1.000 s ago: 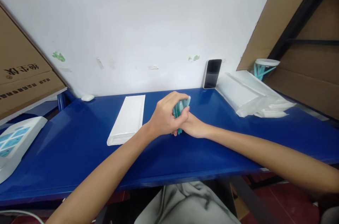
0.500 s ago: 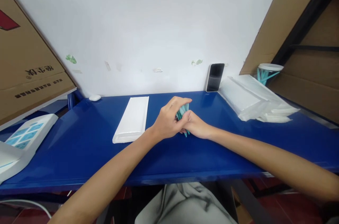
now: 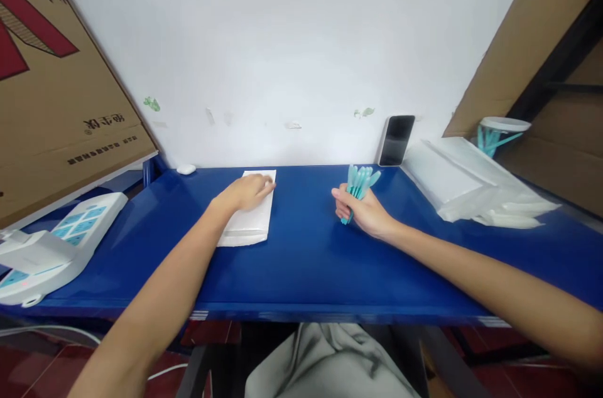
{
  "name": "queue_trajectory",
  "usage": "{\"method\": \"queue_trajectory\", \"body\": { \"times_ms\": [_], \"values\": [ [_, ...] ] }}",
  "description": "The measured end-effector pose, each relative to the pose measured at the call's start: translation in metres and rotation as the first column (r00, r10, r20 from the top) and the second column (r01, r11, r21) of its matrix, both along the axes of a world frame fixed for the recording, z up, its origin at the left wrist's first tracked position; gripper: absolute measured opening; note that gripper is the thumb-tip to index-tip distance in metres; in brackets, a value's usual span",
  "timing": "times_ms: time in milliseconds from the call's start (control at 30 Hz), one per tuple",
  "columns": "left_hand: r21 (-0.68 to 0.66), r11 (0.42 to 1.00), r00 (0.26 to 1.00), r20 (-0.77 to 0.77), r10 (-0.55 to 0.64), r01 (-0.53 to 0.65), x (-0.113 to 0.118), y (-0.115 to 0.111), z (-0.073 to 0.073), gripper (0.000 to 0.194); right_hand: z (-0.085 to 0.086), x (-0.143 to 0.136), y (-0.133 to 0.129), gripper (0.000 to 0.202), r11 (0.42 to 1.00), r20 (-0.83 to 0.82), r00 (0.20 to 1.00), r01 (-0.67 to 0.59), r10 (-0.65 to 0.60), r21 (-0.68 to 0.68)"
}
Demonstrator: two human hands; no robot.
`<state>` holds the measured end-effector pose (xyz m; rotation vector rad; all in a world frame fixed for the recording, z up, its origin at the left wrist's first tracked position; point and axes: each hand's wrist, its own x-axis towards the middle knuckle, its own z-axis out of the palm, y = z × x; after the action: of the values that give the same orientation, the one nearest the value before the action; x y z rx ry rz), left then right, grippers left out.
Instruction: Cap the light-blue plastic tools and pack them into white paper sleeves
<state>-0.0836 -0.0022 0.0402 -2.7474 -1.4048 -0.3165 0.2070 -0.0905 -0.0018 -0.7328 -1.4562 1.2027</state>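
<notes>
My right hand (image 3: pixel 360 206) is closed around a bundle of slim teal sticks (image 3: pixel 359 179), held upright just over the blue table. Their paler, flattened ends fan out above my fist; darker tips poke out below it. I cannot make out exactly what kind of sticks they are. Over to the left, a flat white padded envelope (image 3: pixel 247 227) lies on the table. My left hand (image 3: pixel 249 191) rests across its upper part with the fingers loosely bent and apart, slightly blurred, covering some of it.
A phone (image 3: pixel 396 140) leans on the wall. Right of it lie stacked white envelopes (image 3: pixel 456 175), with a clear cup (image 3: pixel 504 128) of teal sticks behind. A power strip (image 3: pixel 89 222) sits at left, near a cardboard box (image 3: pixel 70 90). A small white object (image 3: pixel 186 169) lies by the wall.
My hands were together around the teal sticks and have parted. The left moved left onto the white envelope; the right kept the bundle and moved slightly right. The view shifted a little.
</notes>
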Motion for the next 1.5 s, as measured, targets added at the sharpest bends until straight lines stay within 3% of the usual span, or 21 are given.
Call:
{"method": "queue_trajectory", "body": {
  "times_ms": [67, 200, 300, 400, 500, 567, 633, 767, 967, 1033, 1167, 1300, 1400, 1500],
  "values": [
    [-0.059, 0.997, 0.996, -0.082, 0.035, -0.04, 0.001, 0.001, -0.007, 0.06, 0.001, -0.001, 0.0, 0.05, 1.0, -0.025, 1.0, 0.009, -0.009, -0.01],
    [-0.108, 0.976, 0.982, -0.01, 0.187, -0.187, 0.024, -0.007, -0.02, 0.073, 0.007, -0.006, -0.003, 0.05, 1.0, -0.03, 0.999, -0.01, 0.011, 0.014],
    [-0.14, 0.975, 0.984, -0.075, 0.162, -0.171, 0.034, -0.012, -0.027, 0.073, 0.009, -0.004, -0.002, 0.05, 1.0, -0.053, 0.998, 0.014, -0.013, 0.018],
    [-0.031, 0.981, 0.976, -0.118, 0.186, -0.19, 0.038, -0.017, -0.035, 0.065, 0.005, -0.002, 0.003, 0.049, 1.0, -0.026, 0.999, 0.024, -0.025, -0.008],
    [0.171, 0.958, 0.973, 0.015, 0.229, -0.228, 0.047, -0.022, -0.039, 0.057, 0.0, -0.002, 0.009, 0.051, 0.998, -0.048, 0.999, 0.015, -0.019, -0.068],
    [0.23, 0.952, 0.972, 0.166, 0.164, -0.2, 0.055, -0.026, -0.036, 0.051, -0.002, -0.002, 0.011, 0.052, 0.994, -0.073, 0.997, 0.01, -0.019, -0.11],
    [0.202, 0.973, 0.963, 0.263, 0.059, -0.115, 0.06, -0.028, -0.03, 0.045, -0.002, -0.002, 0.011, 0.051, 0.988, -0.059, 0.998, 0.02, -0.029, -0.153],
    [0.134, 0.991, 0.985, 0.169, -0.032, 0.009, 0.057, -0.029, -0.015, 0.038, 0.004, 0.001, 0.007, 0.047, 0.984, 0.161, 0.984, 0.102, -0.078, -0.146],
    [0.037, 0.992, 0.989, 0.081, -0.127, 0.124, 0.027, -0.012, -0.011, 0.045, 0.007, 0.01, 0.004, 0.042, 0.981, 0.513, 0.839, 0.116, -0.181, 0.158],
    [-0.055, 0.997, 0.996, 0.071, -0.051, 0.055, 0.016, -0.002, -0.015, 0.049, 0.004, 0.016, 0.005, 0.031, 0.967, 0.609, 0.774, 0.018, -0.173, 0.252],
    [-0.179, 0.976, 0.992, -0.032, 0.119, -0.122, 0.002, 0.008, -0.023, 0.064, 0.001, 0.029, 0.011, 0.011, 0.924, 0.799, 0.571, -0.172, -0.19, 0.343],
    [-0.031, 0.977, 0.977, -0.038, 0.212, -0.213, 0.015, -0.002, -0.026, 0.073, 0.007, 0.038, 0.018, 0.011, 0.896, 0.835, 0.44, -0.134, -0.329, 0.424],
    [0.001, 0.998, 0.998, 0.04, 0.058, -0.058, 0.031, -0.012, -0.028, 0.071, 0.015, 0.042, 0.02, 0.01, 0.903, 0.874, 0.309, -0.088, -0.376, 0.42],
    [-0.191, 0.977, 0.996, 0.003, -0.092, 0.091, 0.038, -0.016, -0.031, 0.072, 0.021, 0.043, 0.019, 0.011, 0.917, 0.905, 0.175, -0.025, -0.388, 0.398]
  ]
}}
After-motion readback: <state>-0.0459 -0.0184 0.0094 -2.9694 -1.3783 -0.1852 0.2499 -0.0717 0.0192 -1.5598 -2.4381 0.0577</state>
